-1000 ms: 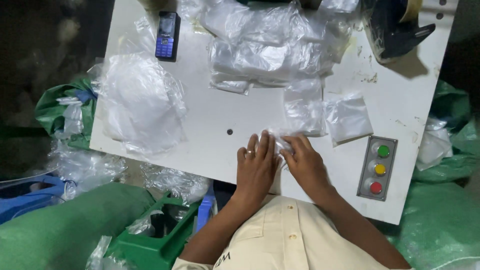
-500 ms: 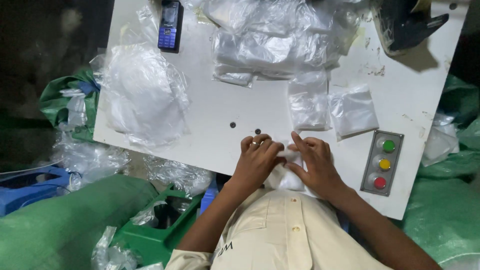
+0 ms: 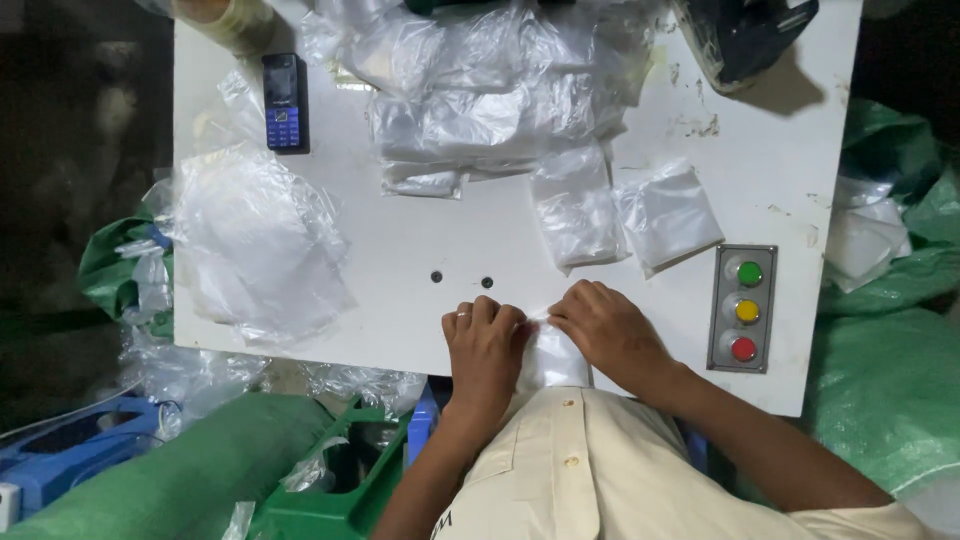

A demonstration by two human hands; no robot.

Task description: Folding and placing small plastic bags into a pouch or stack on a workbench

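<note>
At the near edge of the white table (image 3: 400, 270), both my hands pinch the top of a small clear plastic bag of white stuff (image 3: 553, 360). My left hand (image 3: 485, 345), with a ring on one finger, grips the bag's left side. My right hand (image 3: 610, 330) grips its right side. The bag hangs over the table edge against my cream shirt, partly hidden by my fingers. Two more filled bags (image 3: 580, 210) (image 3: 668, 215) lie flat just beyond my right hand.
A heap of clear plastic bags (image 3: 480, 90) covers the table's far middle, and loose sheets (image 3: 255, 240) lie at the left. A blue phone (image 3: 284, 102) is far left. A panel with green, yellow and red buttons (image 3: 745, 308) sits right. Green sacks surround the table.
My hands have pulled the small bag back from the table surface to its near edge, against my shirt. The view has shifted so the table sits higher in frame.
</note>
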